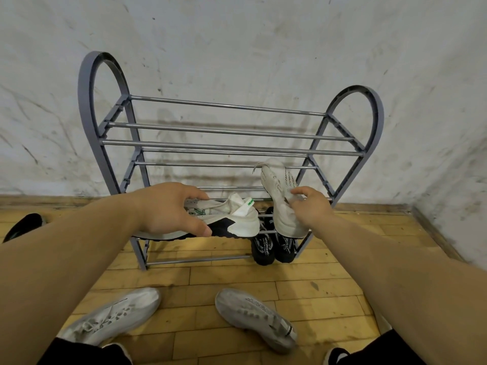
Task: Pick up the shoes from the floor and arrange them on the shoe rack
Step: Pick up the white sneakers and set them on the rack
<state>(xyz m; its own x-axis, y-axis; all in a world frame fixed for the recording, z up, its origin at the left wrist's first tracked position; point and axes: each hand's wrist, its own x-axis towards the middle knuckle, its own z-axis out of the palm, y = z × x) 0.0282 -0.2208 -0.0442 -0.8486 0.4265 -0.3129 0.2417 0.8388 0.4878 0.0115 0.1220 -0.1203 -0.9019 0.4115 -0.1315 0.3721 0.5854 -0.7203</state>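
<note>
White mesh and a black heel patch mark the sneaker [226,219] that the left hand [168,209] holds, its grip closed over the upper, thumb along the dark sole edge, fingers over the perforated toe. This sneaker lies sideways at the front of the shoe rack [226,151], level with its lower rails. The right hand [311,209] has its grip closed on a cream knit shoe [282,196], pinched near the heel, toe pointing up toward the middle rails at the rack's right side. Just below that shoe, a pair of black shoes [272,246] with white lettering sits on the rack's bottom tier, right end. The rack is grey, with arched plastic side frames and thin round metal rails. In front of the rack, two grey mesh sneakers [253,314] lie apart on the yellow wooden plank floor [210,275].
</note>
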